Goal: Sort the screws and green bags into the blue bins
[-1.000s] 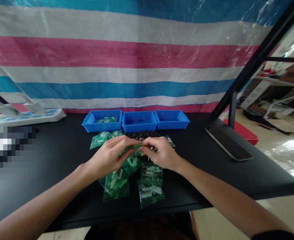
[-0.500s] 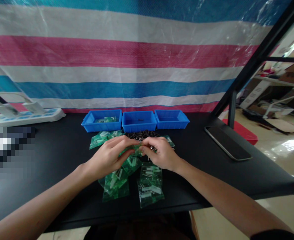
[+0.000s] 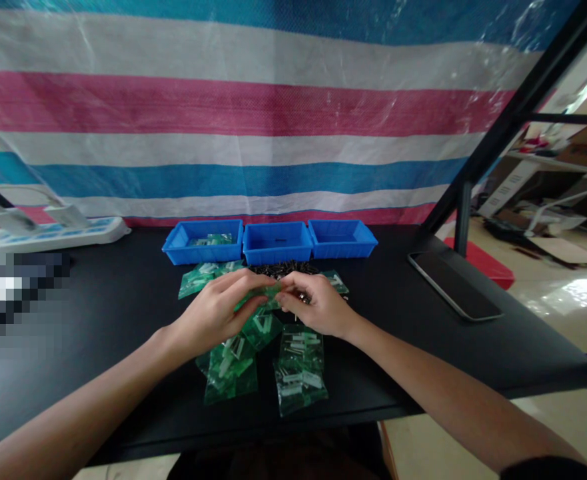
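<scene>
Over the middle of the black table, my left hand and my right hand pinch the two ends of one small green plastic bag between them. Both hands are closed on it. Beneath them lie several green bags with white parts inside, one heap at the left. A pile of small dark screws sits just behind my fingers. More green bags lie to the far left of the pile.
Three blue bins stand in a row at the back; the left one holds green bags. A phone lies at the right. A white power strip lies at the back left. A striped tarp hangs behind.
Both hands have lifted slightly away from me with the bag still held; otherwise nothing has moved.
</scene>
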A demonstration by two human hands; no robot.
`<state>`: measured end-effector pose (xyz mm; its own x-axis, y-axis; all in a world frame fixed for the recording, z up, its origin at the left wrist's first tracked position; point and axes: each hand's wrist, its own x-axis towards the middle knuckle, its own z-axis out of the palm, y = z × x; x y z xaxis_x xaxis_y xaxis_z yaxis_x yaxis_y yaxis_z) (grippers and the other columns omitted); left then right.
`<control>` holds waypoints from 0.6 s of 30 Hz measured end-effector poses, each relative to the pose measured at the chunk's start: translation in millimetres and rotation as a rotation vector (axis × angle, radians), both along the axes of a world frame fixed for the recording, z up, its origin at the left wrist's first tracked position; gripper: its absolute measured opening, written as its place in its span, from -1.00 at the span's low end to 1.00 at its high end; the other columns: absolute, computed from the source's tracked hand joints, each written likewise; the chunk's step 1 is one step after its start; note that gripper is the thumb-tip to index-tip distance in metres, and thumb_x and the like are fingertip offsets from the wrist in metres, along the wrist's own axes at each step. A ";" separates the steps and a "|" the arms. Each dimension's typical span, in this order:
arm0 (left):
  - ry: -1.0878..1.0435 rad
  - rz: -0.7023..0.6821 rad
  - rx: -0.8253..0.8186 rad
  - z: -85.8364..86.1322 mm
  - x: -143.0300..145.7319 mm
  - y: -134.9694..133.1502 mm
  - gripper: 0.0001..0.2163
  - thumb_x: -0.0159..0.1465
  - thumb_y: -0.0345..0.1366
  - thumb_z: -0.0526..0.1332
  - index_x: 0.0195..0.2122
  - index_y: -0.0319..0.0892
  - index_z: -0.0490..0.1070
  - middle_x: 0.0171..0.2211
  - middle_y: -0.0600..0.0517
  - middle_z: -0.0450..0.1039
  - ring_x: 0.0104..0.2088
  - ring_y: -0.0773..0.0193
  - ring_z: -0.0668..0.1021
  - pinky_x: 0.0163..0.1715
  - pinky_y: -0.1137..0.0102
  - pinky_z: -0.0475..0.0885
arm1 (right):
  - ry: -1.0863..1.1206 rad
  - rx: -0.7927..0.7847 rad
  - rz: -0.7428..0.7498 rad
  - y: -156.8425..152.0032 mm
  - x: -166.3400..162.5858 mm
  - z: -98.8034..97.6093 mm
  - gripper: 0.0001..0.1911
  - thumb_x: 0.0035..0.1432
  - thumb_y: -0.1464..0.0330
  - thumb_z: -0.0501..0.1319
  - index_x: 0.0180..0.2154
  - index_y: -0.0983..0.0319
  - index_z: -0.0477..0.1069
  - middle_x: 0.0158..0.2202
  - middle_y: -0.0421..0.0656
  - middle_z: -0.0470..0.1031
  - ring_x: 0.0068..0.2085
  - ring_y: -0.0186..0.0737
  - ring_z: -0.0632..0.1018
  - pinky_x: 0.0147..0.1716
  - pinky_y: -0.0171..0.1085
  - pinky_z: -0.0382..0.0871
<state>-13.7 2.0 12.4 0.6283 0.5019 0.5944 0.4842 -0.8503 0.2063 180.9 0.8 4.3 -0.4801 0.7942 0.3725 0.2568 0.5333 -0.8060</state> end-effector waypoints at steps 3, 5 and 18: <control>-0.033 0.038 -0.040 -1.2 0.1 0.0 -0.81 0.24 -0.43 0.07 -0.11 -0.20 0.25 -0.28 -0.02 0.43 -0.28 0.32 0.50 -0.29 0.47 0.41 | -0.003 -0.026 0.003 -0.2 -1.2 -1.0 -0.89 0.08 0.36 0.15 -0.37 0.30 0.35 -0.54 -0.22 0.39 -0.51 -0.36 0.41 -0.52 -0.39 0.25; -0.040 0.048 -0.071 -1.7 0.7 -0.7 -0.81 0.24 -0.41 0.07 -0.11 -0.19 0.25 -0.27 -0.01 0.43 -0.28 0.31 0.50 -0.29 0.46 0.41 | -0.007 -0.025 -0.003 -0.5 -1.6 -0.6 -0.90 0.07 0.36 0.17 -0.39 0.29 0.34 -0.55 -0.24 0.37 -0.52 -0.38 0.39 -0.52 -0.39 0.23; -0.021 0.012 -0.144 -3.9 2.8 -3.2 -0.80 0.25 -0.42 0.04 -0.09 -0.17 0.22 -0.26 -0.01 0.42 -0.25 0.30 0.50 -0.26 0.43 0.41 | 0.023 -0.106 0.015 0.1 -2.2 -1.0 -0.76 -0.03 0.28 0.28 -0.51 0.26 0.26 -0.60 -0.32 0.24 -0.56 -0.43 0.26 -0.56 -0.41 0.13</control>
